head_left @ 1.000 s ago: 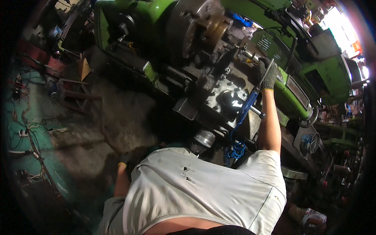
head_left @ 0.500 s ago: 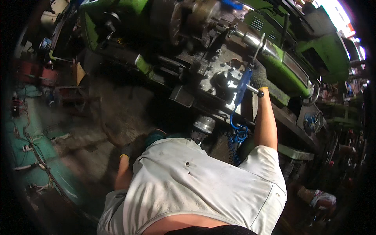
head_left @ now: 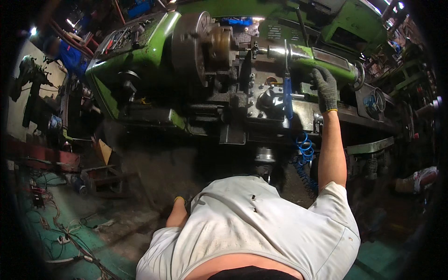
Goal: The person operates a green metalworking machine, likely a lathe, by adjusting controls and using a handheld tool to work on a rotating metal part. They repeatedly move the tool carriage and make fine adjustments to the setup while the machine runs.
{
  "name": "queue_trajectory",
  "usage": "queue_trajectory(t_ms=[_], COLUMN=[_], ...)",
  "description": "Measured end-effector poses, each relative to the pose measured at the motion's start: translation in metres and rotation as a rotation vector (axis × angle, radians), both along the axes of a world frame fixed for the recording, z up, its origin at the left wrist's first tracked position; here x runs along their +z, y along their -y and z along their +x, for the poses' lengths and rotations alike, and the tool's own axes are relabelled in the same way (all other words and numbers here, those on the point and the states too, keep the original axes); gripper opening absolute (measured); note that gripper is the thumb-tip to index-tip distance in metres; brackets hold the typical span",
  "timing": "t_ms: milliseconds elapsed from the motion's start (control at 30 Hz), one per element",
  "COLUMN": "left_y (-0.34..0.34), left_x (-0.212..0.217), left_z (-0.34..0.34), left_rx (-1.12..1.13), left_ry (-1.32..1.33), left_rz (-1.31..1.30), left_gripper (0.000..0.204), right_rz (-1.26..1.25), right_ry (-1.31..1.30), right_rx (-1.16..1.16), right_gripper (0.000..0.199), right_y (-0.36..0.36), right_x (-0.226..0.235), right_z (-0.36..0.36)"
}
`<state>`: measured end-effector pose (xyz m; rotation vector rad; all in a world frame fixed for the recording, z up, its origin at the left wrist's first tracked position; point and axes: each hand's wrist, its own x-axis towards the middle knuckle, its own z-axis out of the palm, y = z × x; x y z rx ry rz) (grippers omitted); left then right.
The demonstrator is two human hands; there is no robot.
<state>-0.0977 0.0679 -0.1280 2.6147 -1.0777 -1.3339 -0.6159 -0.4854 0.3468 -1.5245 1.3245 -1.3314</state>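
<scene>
My right hand point(head_left: 325, 87), in a grey knit glove with a yellow cuff, reaches over the tailstock side of a green lathe. Its fingers are stretched out and slightly bent, with nothing seen in them. Just left of it, a blue air blow gun point(head_left: 288, 98) with a long metal nozzle rests on the carriage point(head_left: 258, 111), beside the tool post point(head_left: 267, 99). A coiled blue hose point(head_left: 305, 148) hangs below the gun. My left hand point(head_left: 187, 204) is down by my side. Only its yellow cuff and a bit of dark glove show; my shirt hides the fingers.
The lathe chuck point(head_left: 189, 49) holds a brownish round workpiece point(head_left: 220, 46). The tailstock handwheel point(head_left: 359, 75) stands at the right. Cables point(head_left: 70, 242) run over the green floor at lower left, near a rusty metal frame point(head_left: 109, 182). Tools lie on the headstock point(head_left: 122, 39).
The view has turned, so the lathe now lies more level. My right hand has moved from close against the blow gun to the right, apart from it. My left hand is more hidden.
</scene>
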Motion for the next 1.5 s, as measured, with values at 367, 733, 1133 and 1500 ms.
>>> queue_trajectory(t_ms=[367, 733, 1133, 1500], left_y=[0.134, 0.13, 0.08, 0.177], left_x=[-0.016, -0.024, 0.005, 0.083], left_z=[0.02, 0.008, -0.042, -0.145], left_rx=[-0.272, -0.353, -0.293, -0.45], left_ry=[-0.093, -0.103, 0.078, 0.044], left_rz=[-0.042, -0.054, 0.125, -0.077], left_gripper=[0.049, 0.055, 0.057, 0.054], right_rz=[0.112, 0.144, -0.469, -0.559], right_ry=[-0.901, -1.061, -0.467, -0.339], right_rx=[-0.336, -0.266, -0.33, -0.199], right_gripper=[0.032, 0.03, 0.014, 0.01], right_y=[-0.042, -0.039, -0.043, -0.036], right_x=[-0.008, 0.001, -0.048, -0.054], right_z=[0.052, 0.048, 0.046, 0.034])
